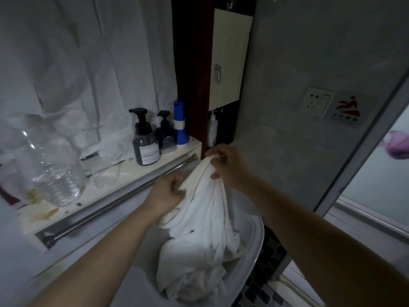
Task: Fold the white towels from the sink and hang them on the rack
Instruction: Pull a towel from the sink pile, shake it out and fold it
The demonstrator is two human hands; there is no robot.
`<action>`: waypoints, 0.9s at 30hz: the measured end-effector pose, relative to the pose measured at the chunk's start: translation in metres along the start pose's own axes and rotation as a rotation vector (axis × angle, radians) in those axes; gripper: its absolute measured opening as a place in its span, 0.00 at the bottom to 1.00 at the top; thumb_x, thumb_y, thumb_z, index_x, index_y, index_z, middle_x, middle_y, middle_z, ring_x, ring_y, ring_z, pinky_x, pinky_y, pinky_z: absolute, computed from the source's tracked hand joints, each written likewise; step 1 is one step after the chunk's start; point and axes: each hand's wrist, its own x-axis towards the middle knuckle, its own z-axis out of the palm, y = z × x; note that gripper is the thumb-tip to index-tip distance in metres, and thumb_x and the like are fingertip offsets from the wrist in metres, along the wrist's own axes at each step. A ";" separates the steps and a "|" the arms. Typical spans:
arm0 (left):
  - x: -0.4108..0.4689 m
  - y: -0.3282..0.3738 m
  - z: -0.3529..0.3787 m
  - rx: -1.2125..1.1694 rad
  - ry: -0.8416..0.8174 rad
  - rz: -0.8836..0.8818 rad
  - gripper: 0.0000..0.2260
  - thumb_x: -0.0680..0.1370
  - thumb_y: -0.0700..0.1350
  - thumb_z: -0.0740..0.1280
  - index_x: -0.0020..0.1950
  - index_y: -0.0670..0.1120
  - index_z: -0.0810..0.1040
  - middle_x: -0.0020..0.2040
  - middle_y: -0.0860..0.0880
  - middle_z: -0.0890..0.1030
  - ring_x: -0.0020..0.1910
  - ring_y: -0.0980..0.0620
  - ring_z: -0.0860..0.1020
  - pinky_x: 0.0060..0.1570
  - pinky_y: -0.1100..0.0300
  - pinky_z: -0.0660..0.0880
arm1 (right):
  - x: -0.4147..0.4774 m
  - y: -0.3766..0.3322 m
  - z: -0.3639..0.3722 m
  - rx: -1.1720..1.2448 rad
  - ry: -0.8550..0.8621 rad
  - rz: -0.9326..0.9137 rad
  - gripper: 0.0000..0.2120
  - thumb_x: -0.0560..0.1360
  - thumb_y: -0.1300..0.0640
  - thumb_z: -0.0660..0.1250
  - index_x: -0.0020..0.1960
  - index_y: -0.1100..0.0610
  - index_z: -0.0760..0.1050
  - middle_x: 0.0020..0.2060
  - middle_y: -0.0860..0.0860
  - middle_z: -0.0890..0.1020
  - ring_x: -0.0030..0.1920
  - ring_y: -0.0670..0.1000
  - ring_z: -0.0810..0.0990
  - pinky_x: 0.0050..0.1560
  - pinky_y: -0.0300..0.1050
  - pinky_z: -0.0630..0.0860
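My right hand (225, 167) pinches the white towel (208, 209) high at frame centre; my left hand (164, 191) grips it lower. Holding it over the sink (259, 240) lets me find edges.

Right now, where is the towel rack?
Head view, left of centre: the rack runs diagonally under the shelf, just behind the left hand gripping the towel.

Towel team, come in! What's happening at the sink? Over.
Left hand, right hand grip white cloth towel, part lifted from white sink. No towel on steel rack bar yet. Path looks open.
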 end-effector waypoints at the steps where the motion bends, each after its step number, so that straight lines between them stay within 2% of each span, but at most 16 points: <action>1: -0.002 -0.012 0.005 0.061 -0.085 -0.055 0.15 0.74 0.44 0.72 0.61 0.49 0.79 0.55 0.48 0.80 0.52 0.50 0.78 0.48 0.67 0.72 | 0.000 -0.002 -0.006 0.040 0.023 0.000 0.12 0.73 0.52 0.64 0.46 0.33 0.78 0.43 0.35 0.81 0.37 0.47 0.86 0.36 0.51 0.85; 2: -0.005 -0.023 0.009 0.112 -0.142 -0.097 0.17 0.74 0.46 0.72 0.62 0.48 0.79 0.56 0.46 0.81 0.54 0.47 0.79 0.49 0.64 0.72 | 0.001 -0.005 -0.011 0.069 0.044 -0.002 0.13 0.73 0.54 0.64 0.46 0.34 0.78 0.42 0.37 0.82 0.37 0.48 0.86 0.38 0.52 0.85; 4: -0.013 -0.040 0.018 0.176 -0.148 -0.135 0.12 0.75 0.47 0.71 0.58 0.48 0.83 0.54 0.45 0.84 0.54 0.45 0.81 0.46 0.63 0.70 | 0.003 -0.009 -0.021 0.120 0.091 0.010 0.14 0.72 0.56 0.64 0.44 0.36 0.80 0.42 0.43 0.82 0.38 0.49 0.86 0.38 0.52 0.85; 7: -0.019 -0.048 0.019 0.085 -0.100 -0.284 0.05 0.76 0.45 0.67 0.46 0.52 0.83 0.45 0.47 0.85 0.45 0.47 0.84 0.40 0.63 0.72 | 0.007 -0.007 -0.037 0.162 0.172 0.063 0.15 0.72 0.60 0.64 0.40 0.39 0.81 0.46 0.49 0.79 0.40 0.51 0.86 0.38 0.48 0.85; 8: -0.018 -0.048 0.017 -0.010 -0.099 -0.365 0.05 0.77 0.44 0.67 0.47 0.51 0.83 0.41 0.48 0.85 0.38 0.49 0.84 0.34 0.64 0.73 | 0.008 -0.003 -0.042 0.141 0.205 0.083 0.17 0.73 0.61 0.64 0.39 0.39 0.81 0.46 0.50 0.79 0.41 0.52 0.85 0.38 0.48 0.84; 10: -0.012 -0.043 0.006 -0.350 -0.100 -0.540 0.06 0.79 0.40 0.67 0.54 0.44 0.82 0.37 0.44 0.84 0.24 0.53 0.81 0.19 0.67 0.67 | 0.006 0.009 -0.052 0.060 0.281 0.138 0.20 0.75 0.63 0.62 0.39 0.38 0.80 0.44 0.49 0.79 0.40 0.50 0.85 0.38 0.48 0.84; 12: -0.005 -0.031 -0.011 -0.674 -0.095 -0.601 0.08 0.81 0.35 0.61 0.57 0.40 0.77 0.39 0.38 0.83 0.19 0.54 0.77 0.15 0.70 0.61 | 0.002 0.023 -0.059 0.009 0.368 0.240 0.19 0.75 0.64 0.60 0.38 0.41 0.79 0.41 0.48 0.79 0.34 0.48 0.85 0.37 0.50 0.85; 14: 0.005 -0.015 -0.031 -0.854 -0.073 -0.577 0.10 0.81 0.31 0.58 0.55 0.41 0.77 0.41 0.37 0.82 0.23 0.51 0.81 0.15 0.69 0.68 | -0.003 0.031 -0.063 -0.026 0.434 0.325 0.18 0.76 0.64 0.60 0.39 0.44 0.78 0.37 0.48 0.81 0.30 0.46 0.84 0.36 0.51 0.85; 17: 0.020 0.016 -0.060 -0.914 -0.037 -0.495 0.11 0.79 0.30 0.61 0.52 0.43 0.78 0.47 0.39 0.83 0.35 0.46 0.86 0.27 0.61 0.80 | -0.005 0.023 -0.068 -0.104 0.509 0.314 0.17 0.71 0.60 0.57 0.40 0.39 0.77 0.29 0.47 0.82 0.29 0.45 0.84 0.30 0.42 0.80; 19: 0.027 0.033 -0.076 -0.914 -0.013 -0.441 0.09 0.78 0.30 0.62 0.51 0.41 0.79 0.48 0.40 0.83 0.40 0.46 0.86 0.30 0.61 0.81 | 0.000 0.010 -0.079 -0.091 0.559 0.277 0.17 0.67 0.58 0.56 0.39 0.37 0.77 0.30 0.47 0.83 0.31 0.47 0.84 0.28 0.39 0.78; 21: 0.032 0.044 -0.090 -0.907 -0.036 -0.386 0.11 0.78 0.29 0.61 0.51 0.41 0.80 0.48 0.41 0.84 0.43 0.47 0.85 0.33 0.61 0.81 | 0.006 -0.001 -0.090 -0.142 0.575 0.225 0.15 0.66 0.58 0.57 0.40 0.41 0.78 0.33 0.47 0.83 0.32 0.46 0.83 0.27 0.37 0.75; 22: 0.033 0.048 -0.096 -0.915 -0.062 -0.361 0.14 0.76 0.29 0.59 0.51 0.41 0.81 0.47 0.42 0.84 0.42 0.48 0.84 0.34 0.61 0.82 | 0.008 -0.007 -0.095 -0.197 0.553 0.197 0.12 0.67 0.60 0.59 0.39 0.45 0.77 0.35 0.46 0.82 0.32 0.45 0.80 0.27 0.35 0.72; 24: 0.033 0.048 -0.106 -0.925 -0.076 -0.354 0.20 0.73 0.29 0.55 0.51 0.41 0.83 0.42 0.44 0.85 0.34 0.52 0.82 0.32 0.63 0.81 | 0.010 -0.012 -0.101 -0.348 0.479 0.133 0.11 0.69 0.63 0.63 0.40 0.46 0.74 0.38 0.43 0.75 0.33 0.41 0.73 0.30 0.34 0.65; 25: 0.033 0.047 -0.111 -0.866 -0.025 -0.339 0.20 0.72 0.28 0.54 0.50 0.42 0.84 0.38 0.46 0.85 0.31 0.55 0.79 0.29 0.65 0.78 | 0.008 -0.013 -0.103 -0.396 0.464 0.111 0.12 0.70 0.63 0.65 0.40 0.45 0.73 0.39 0.44 0.73 0.34 0.41 0.71 0.31 0.33 0.63; 27: 0.033 0.041 -0.115 -0.643 0.128 -0.287 0.20 0.73 0.27 0.56 0.43 0.43 0.85 0.33 0.47 0.83 0.27 0.56 0.77 0.26 0.67 0.74 | 0.007 -0.010 -0.108 -0.390 0.464 0.119 0.12 0.70 0.62 0.69 0.39 0.46 0.73 0.38 0.46 0.76 0.35 0.46 0.74 0.32 0.32 0.63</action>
